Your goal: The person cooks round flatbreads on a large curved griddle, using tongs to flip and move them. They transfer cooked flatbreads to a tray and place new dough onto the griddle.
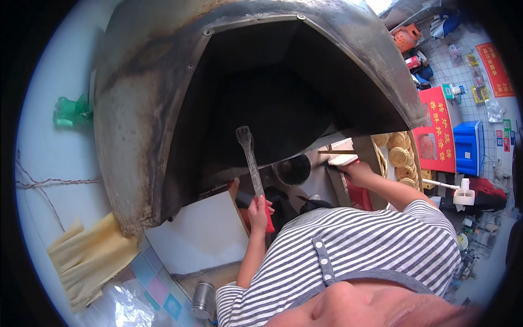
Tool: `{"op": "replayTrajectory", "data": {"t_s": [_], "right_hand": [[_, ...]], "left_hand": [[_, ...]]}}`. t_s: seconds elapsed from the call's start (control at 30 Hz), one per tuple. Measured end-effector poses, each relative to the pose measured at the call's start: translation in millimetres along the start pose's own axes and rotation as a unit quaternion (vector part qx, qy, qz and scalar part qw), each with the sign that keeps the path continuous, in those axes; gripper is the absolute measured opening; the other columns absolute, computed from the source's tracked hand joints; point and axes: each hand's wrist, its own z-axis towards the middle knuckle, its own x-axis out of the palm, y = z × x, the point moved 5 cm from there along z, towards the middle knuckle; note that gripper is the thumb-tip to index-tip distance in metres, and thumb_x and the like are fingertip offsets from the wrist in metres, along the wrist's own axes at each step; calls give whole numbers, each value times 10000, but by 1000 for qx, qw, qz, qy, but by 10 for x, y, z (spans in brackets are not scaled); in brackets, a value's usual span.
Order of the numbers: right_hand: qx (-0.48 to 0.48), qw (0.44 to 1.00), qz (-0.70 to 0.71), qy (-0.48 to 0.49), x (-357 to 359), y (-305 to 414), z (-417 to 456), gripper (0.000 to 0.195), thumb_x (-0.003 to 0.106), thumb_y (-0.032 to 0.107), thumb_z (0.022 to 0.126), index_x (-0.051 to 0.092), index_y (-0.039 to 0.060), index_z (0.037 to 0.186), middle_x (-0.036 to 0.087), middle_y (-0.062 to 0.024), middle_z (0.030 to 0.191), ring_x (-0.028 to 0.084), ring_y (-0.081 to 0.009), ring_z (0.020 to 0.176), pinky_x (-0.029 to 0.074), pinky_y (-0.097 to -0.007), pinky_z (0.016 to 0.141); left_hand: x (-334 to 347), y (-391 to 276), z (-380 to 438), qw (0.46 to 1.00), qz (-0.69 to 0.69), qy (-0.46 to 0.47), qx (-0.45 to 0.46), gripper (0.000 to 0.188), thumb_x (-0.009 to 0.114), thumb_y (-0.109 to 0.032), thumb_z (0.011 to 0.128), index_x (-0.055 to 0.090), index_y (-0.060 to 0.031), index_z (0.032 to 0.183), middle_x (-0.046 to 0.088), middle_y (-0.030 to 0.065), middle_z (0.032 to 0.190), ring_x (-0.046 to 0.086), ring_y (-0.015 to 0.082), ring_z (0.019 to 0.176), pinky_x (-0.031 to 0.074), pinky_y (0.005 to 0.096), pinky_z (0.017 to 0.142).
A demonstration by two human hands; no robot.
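My left hand (258, 210) grips the red handle of a pair of metal tongs (253, 167). Their scalloped tip points up and away from me, in front of the dark mouth of a large scorched metal oven hood (135, 94). To the right, my right hand (359, 175) is at the end of a white slab-like piece (343, 159), close to something red (359, 197). Its fingers are partly hidden, and whether they hold anything is unclear. Beyond that arm, round baked flatbreads (399, 157) lie in a shallow tray.
A white board (200, 233) lies left of my left hand. A metal shaker can (203, 300) and a yellow cloth (94, 261) are lower left. A dark round pan or opening (292, 169) shows beneath the hood. Rightward are a blue bin (468, 147) and a small white fan (464, 194).
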Motion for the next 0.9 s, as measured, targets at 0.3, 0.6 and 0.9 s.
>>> {"op": "replayTrajectory", "data": {"t_s": [0.3,0.6,0.9], "right_hand": [[175,960,74,-207,-1451,-214,2747,457,487,192,807,431,254,1257,563,-173,1065,561,-319,957,460,-415,805],[83,996,19,-24,-239,-544,685,442,515,226,787,473,261,1225,571,-149,1060,547,-320,972,441,-414,831],[169,965,100,-175,-731,-378,1165,449,529,197,770,471,217,1215,600,-153,971,582,-331,877,471,-428,761]], "left_hand": [[327,28,22,998,1,59,5,284,417,-283,915,507,-14,927,552,52,701,534,95,529,445,215,482],[86,195,-129,1000,-1,21,-17,300,430,-295,911,510,-5,910,550,51,692,537,98,525,447,223,475],[378,-109,425,994,89,67,5,321,448,-321,900,522,-10,864,557,52,659,533,99,499,444,220,460]]}}
